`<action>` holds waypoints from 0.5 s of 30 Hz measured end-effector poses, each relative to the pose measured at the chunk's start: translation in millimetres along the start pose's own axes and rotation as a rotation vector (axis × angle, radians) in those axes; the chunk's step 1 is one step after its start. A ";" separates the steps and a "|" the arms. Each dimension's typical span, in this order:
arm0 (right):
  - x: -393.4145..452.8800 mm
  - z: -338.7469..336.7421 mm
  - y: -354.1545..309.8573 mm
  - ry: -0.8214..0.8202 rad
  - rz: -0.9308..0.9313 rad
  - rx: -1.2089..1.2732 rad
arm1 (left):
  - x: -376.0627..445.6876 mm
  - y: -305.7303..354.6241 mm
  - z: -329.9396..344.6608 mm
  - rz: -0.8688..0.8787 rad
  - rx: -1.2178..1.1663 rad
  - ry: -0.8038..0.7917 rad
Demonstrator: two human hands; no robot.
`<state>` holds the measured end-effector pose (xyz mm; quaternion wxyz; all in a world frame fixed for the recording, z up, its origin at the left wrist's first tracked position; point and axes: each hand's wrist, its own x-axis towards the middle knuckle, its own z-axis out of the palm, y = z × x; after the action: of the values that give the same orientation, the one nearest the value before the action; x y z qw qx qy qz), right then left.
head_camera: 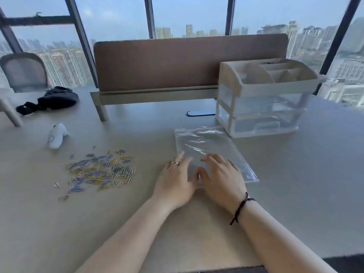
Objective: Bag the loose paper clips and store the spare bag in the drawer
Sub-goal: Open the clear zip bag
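Note:
A clear plastic zip bag lies flat on the desk in front of me. My left hand and my right hand rest side by side on its near end, fingers spread and flat on the plastic. Whether one bag or two lie stacked there, I cannot tell. A heap of loose coloured paper clips is spread on the desk to the left of my hands. A cream desk organiser with clear drawers stands behind the bag at the right, both drawers closed.
A white handheld device lies beyond the clips. A black pouch with a strap sits at the far left. A brown partition panel runs along the desk's back, a chair behind at left. Desk edge is near me.

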<state>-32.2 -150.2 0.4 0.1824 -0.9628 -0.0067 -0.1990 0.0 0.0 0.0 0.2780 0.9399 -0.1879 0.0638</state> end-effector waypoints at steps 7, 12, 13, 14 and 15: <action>-8.4 -0.8 17.7 -0.084 0.070 -0.080 | -20.8 7.5 4.3 -0.007 0.184 -0.031; -8.2 -1.8 16.3 -0.068 0.038 -0.103 | -22.4 7.7 1.5 -0.004 0.124 0.016; -7.3 -2.4 16.5 -0.054 0.040 -0.107 | -21.9 6.2 1.8 0.007 0.122 0.040; -6.9 -2.5 16.5 -0.036 0.039 -0.118 | -21.4 4.8 2.5 0.025 0.126 0.067; -6.8 -1.8 16.5 -0.014 0.028 -0.135 | -20.7 3.5 3.1 0.041 0.122 0.093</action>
<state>-37.8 -165.9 -6.4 0.1198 -0.9743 0.0190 -0.1899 -20.4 2.2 -5.5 0.2275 0.9470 -0.1898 0.1245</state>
